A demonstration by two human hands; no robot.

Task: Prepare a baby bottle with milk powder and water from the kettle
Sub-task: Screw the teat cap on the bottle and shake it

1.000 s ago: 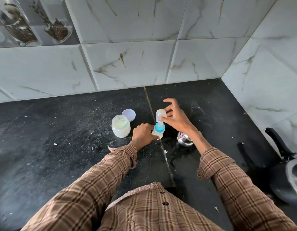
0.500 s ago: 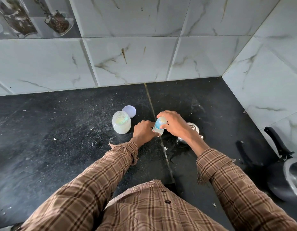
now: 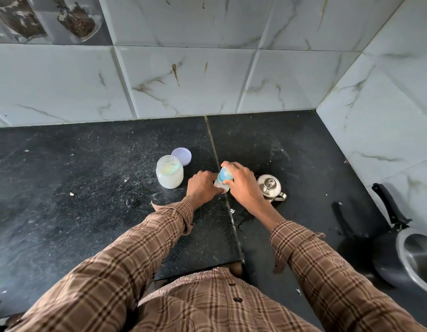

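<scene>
The table (image 3: 88, 212) carries everything. At its middle the jar (image 3: 169, 174) stands open, its lid (image 3: 181, 156) just behind it, and the kettle (image 3: 270, 187) sits just right of my hands. The bottle (image 3: 224, 179) stands between them, long axis upright, tilted a little toward me. My left hand (image 3: 202, 186) curls its grip round the bottle's base from the left. My right hand (image 3: 242, 185) pinches the blue cap from the right and above, the nearer hand to seat it, I judge.
</scene>
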